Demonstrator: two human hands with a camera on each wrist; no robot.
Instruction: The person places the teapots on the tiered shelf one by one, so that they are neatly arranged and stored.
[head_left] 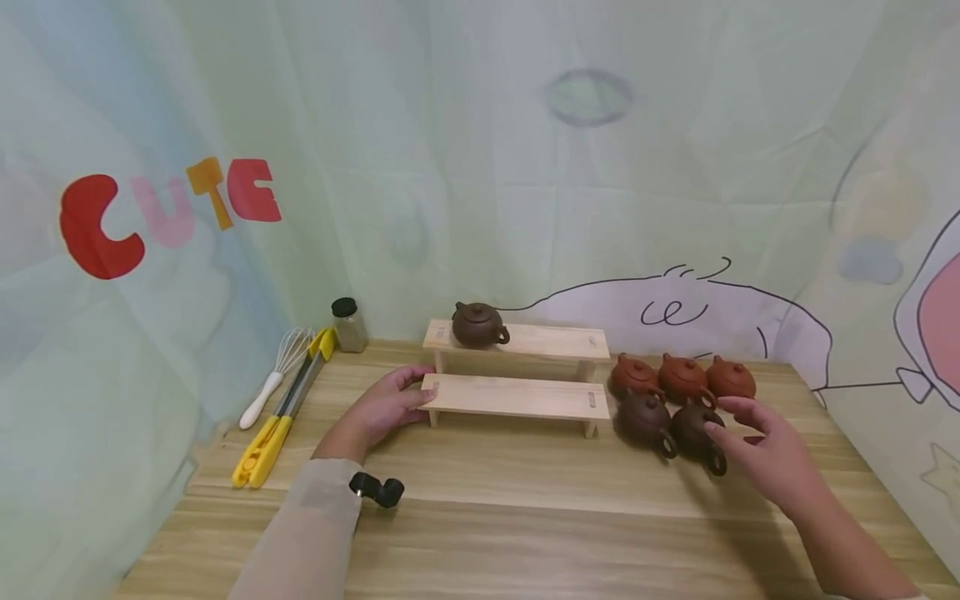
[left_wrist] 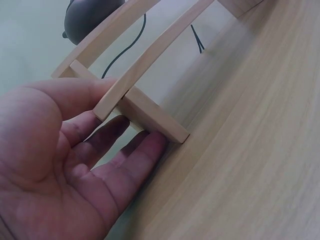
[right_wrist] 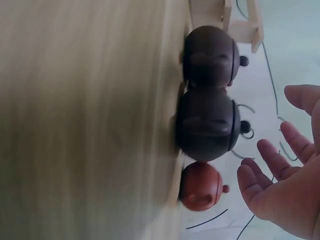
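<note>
A two-step wooden display stand point(head_left: 517, 396) stands on the table. My left hand point(head_left: 386, 408) grips the left end of its lower step; in the left wrist view the thumb lies on the board and the fingers are by the leg point(left_wrist: 155, 117). A dark brown teapot point(head_left: 477, 325) sits at the left of the upper step. My right hand point(head_left: 772, 450) is above and beside the right-hand dark teapot point(head_left: 693, 429), fingers spread with nothing in them. Another dark teapot point(head_left: 643, 419) stands left of it, and red-brown teapots point(head_left: 682, 377) stand in a row behind.
On the left side lie a whisk point(head_left: 277, 375) with a white handle and yellow-handled tongs point(head_left: 285, 412). A black-lidded jar point(head_left: 348, 325) stands behind them. Printed cloth point(head_left: 495, 167) hangs behind the table and along both sides.
</note>
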